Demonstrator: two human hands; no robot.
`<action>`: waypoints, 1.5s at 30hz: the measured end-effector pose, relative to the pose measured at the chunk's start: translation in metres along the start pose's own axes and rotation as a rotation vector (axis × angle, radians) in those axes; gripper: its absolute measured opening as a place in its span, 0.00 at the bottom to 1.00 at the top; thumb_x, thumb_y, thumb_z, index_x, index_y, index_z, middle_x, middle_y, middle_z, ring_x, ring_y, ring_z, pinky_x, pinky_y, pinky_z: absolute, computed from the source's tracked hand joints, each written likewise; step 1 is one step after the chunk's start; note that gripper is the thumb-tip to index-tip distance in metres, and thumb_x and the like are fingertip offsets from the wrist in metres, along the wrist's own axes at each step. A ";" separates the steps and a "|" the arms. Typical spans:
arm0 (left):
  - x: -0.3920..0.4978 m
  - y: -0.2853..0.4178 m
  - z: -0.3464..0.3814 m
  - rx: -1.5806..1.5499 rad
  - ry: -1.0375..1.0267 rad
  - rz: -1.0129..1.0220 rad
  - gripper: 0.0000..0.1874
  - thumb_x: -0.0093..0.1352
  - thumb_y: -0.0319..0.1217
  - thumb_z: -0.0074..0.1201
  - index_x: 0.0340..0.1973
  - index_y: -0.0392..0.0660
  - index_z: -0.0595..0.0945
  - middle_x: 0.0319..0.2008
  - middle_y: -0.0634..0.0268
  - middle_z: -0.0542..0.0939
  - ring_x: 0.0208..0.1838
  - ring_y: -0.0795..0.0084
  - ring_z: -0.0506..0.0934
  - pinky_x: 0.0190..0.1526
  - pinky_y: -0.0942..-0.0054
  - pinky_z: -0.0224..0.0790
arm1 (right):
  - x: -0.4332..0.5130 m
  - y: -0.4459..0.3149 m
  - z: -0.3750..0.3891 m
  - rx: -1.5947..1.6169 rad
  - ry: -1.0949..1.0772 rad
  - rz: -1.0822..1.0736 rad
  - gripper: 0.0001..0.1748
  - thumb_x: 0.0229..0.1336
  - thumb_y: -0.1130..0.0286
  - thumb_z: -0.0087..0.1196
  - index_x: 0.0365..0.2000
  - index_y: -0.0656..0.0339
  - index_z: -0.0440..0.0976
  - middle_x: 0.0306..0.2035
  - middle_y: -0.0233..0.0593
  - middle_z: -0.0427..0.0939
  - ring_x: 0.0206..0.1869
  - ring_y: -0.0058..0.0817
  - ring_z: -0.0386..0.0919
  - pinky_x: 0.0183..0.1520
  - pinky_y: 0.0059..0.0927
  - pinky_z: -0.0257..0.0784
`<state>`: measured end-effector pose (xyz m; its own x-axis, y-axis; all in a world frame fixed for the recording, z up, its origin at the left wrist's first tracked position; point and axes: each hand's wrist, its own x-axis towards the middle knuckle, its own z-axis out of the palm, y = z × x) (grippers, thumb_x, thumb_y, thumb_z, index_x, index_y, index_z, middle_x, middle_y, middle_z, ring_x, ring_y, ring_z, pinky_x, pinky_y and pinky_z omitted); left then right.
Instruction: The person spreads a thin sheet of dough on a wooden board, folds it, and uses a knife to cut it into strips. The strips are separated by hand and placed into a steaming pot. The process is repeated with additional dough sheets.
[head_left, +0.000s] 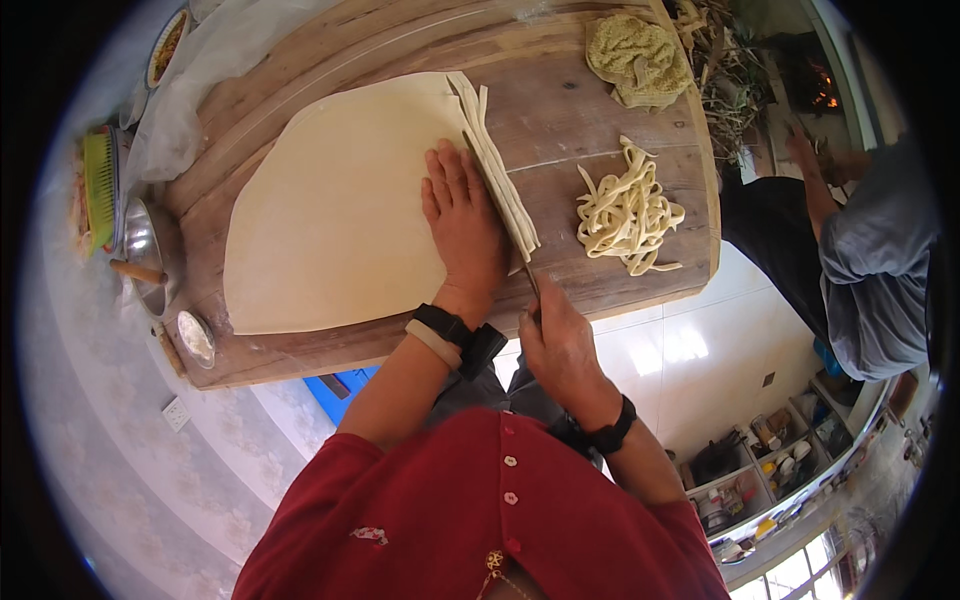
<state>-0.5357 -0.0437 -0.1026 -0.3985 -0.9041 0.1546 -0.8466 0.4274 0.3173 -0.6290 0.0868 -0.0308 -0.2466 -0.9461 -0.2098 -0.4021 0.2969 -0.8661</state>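
Note:
A broad sheet of rolled dough (337, 202) lies on the wooden board (547, 127). My left hand (466, 225) rests flat on its right part, fingers pointing away from me and slightly apart. In my right hand (559, 334) is the handle of a long knife (532, 277), its blade running along the dough's right edge beside my left hand. Several cut dough strips (499, 172) lie side by side along the blade's right side. Farther right sits a tangled heap of cut noodles (628, 210).
A crumpled yellow-green cloth (637, 60) lies at the board's far right. Left stand a metal bowl (144, 247) and a small dish of flour (196, 339). Beyond the right edge, a person in grey (874, 262) is near a burning stove (821, 86) and dry stalks (720, 90).

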 end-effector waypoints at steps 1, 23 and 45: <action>0.003 -0.001 -0.001 -0.004 -0.007 0.008 0.37 0.70 0.27 0.51 0.74 0.29 0.61 0.79 0.38 0.54 0.82 0.37 0.51 0.78 0.43 0.40 | 0.009 0.003 0.002 0.011 0.000 -0.013 0.28 0.59 0.82 0.55 0.61 0.74 0.66 0.36 0.53 0.77 0.37 0.53 0.78 0.42 0.47 0.75; 0.015 -0.011 -0.009 -0.175 0.025 -0.061 0.30 0.75 0.26 0.47 0.72 0.30 0.64 0.79 0.40 0.56 0.82 0.37 0.51 0.78 0.44 0.39 | 0.005 -0.023 -0.021 0.034 -0.067 0.043 0.26 0.61 0.76 0.56 0.59 0.70 0.67 0.36 0.58 0.78 0.38 0.59 0.79 0.39 0.54 0.75; 0.043 -0.031 -0.003 -0.013 0.023 -0.034 0.34 0.72 0.28 0.50 0.73 0.30 0.63 0.80 0.41 0.55 0.82 0.38 0.51 0.78 0.44 0.39 | 0.025 -0.008 0.003 -0.042 -0.094 0.006 0.28 0.61 0.76 0.54 0.61 0.71 0.63 0.43 0.64 0.78 0.41 0.64 0.79 0.43 0.59 0.75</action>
<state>-0.5255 -0.0961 -0.1030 -0.3615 -0.9177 0.1649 -0.8545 0.3969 0.3351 -0.6291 0.0609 -0.0304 -0.1665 -0.9517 -0.2581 -0.4383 0.3059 -0.8452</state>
